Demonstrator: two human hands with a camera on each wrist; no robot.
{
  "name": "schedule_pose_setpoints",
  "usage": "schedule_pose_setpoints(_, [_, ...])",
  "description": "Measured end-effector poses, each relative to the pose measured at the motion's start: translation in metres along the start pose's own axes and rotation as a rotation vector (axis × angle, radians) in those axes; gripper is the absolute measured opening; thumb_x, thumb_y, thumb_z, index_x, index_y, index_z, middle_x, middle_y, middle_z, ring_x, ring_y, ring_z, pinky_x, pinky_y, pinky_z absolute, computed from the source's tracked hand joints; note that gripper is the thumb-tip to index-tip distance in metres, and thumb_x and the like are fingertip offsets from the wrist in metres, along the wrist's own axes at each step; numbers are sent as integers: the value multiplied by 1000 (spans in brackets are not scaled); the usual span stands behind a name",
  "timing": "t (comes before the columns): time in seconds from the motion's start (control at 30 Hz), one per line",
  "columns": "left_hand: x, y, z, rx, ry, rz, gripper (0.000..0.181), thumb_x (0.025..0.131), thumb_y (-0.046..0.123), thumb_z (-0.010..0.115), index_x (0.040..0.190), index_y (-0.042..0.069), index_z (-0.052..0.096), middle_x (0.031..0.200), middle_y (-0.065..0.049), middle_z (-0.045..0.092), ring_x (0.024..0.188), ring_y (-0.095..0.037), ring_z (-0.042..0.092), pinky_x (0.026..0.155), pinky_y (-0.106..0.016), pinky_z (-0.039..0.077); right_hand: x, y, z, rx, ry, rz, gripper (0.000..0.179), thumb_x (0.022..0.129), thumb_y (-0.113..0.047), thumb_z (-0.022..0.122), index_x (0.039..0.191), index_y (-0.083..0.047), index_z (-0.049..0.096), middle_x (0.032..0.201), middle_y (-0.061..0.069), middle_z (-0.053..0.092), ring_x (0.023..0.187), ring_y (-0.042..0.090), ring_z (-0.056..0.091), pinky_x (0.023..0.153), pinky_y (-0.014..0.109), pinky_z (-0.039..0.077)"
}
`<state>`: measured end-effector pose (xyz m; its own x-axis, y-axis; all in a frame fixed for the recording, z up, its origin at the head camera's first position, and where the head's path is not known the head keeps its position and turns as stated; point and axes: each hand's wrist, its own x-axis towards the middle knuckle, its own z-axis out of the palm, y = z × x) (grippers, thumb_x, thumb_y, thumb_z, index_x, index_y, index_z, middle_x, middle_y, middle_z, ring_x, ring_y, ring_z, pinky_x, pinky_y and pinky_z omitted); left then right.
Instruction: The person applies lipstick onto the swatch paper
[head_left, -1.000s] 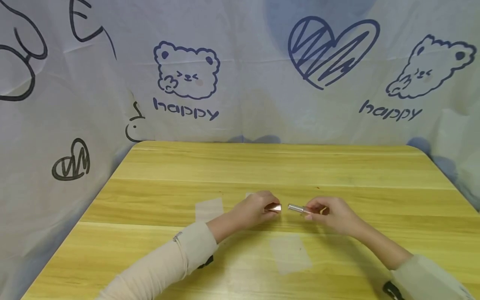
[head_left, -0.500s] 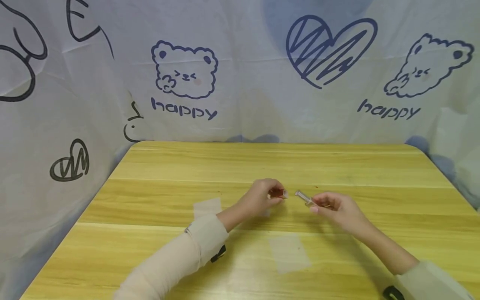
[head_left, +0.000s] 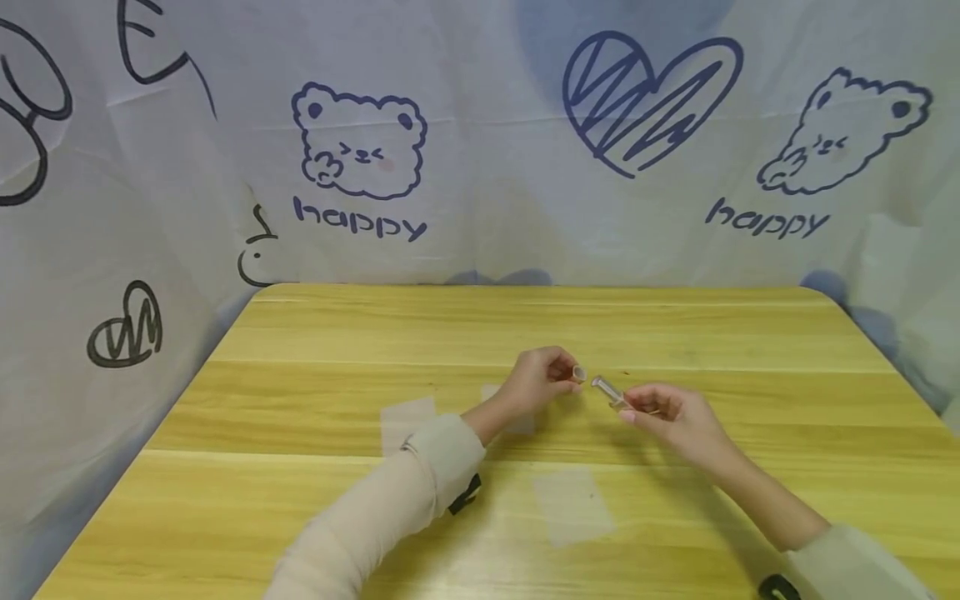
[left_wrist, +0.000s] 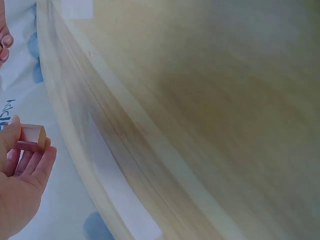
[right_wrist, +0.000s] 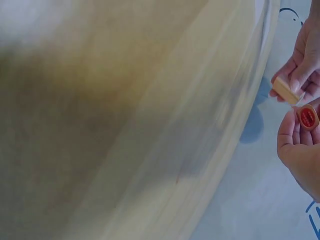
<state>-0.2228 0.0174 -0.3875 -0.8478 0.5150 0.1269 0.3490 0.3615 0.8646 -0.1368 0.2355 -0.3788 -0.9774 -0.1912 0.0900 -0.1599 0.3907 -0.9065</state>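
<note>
My left hand (head_left: 536, 383) pinches a short gold lipstick cap (head_left: 578, 374) between thumb and fingers, its open end turned right. In the left wrist view the hollow cap (left_wrist: 33, 137) shows a gold rim. Just to the right, my right hand (head_left: 675, 417) grips the lipstick (head_left: 607, 390) by its base, with the silvery inner tube pointing up and left at the cap. A small gap parts the two pieces. A round red label on the lipstick's base (right_wrist: 308, 117) faces the right wrist camera. The rest of the base is hidden by my fingers.
Several pale translucent sheets lie on the wooden table (head_left: 300, 333): one sheet (head_left: 408, 417) at left, another sheet (head_left: 573, 504) nearer the front, and one partly behind the left wrist. A white cloth with drawings (head_left: 487, 167) hangs behind the table.
Both hands have moved farther back over the table, the left also rightward. The lipstick has tilted tip-upward, and the cap's opening now faces more toward the head camera.
</note>
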Motion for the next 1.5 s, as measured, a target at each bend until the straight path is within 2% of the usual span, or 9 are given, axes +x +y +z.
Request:
schedule_pose_setpoints(0.2, [7,-5,7,53,21,39,20,90,-1,79,108,-10,73,104,-22,75,95,-30,72,82,-20,58,-2,0,5,53,19,80,29,98,0,68,120,18,63,105,12,75,88,7,67,78,22,58])
schedule_pose_setpoints(0.33, [11,-7,10,63,18,15,21,91,-1,79,108,-11,73,102,-22,75,91,-28,71,78,-18,56,-2,0,8,87,30,107,31,98,0,68,122,18,61,106,12,75,88,7,67,78,22,58])
schedule_pose_setpoints(0.53, [15,-8,15,59,-4,-44,20,89,-4,79,106,-12,72,102,-22,74,88,-25,70,76,-17,56,-4,2,10,106,55,127,32,97,1,69,122,18,61,103,4,75,86,6,66,77,21,58])
schedule_pose_setpoints(0.9, [19,-11,16,100,-31,-54,19,90,-6,78,106,-12,71,103,-23,74,93,-29,71,77,-18,56,-5,2,9,127,87,132,31,97,-2,70,120,17,63,93,-15,73,86,8,66,76,21,57])
schedule_pose_setpoints(1.17, [20,-9,20,87,-29,-68,20,90,-7,77,108,-12,70,105,-23,74,96,-31,72,80,-20,58,-5,3,11,124,83,118,32,97,-2,70,121,18,62,94,-14,73,86,6,66,76,21,57])
schedule_pose_setpoints(1.5, [15,-6,15,122,-42,-95,43,92,-3,78,130,-12,63,122,-25,69,114,-37,68,98,-33,57,-6,2,13,125,82,116,31,97,-1,69,121,18,62,97,-7,74,85,7,66,76,21,57])
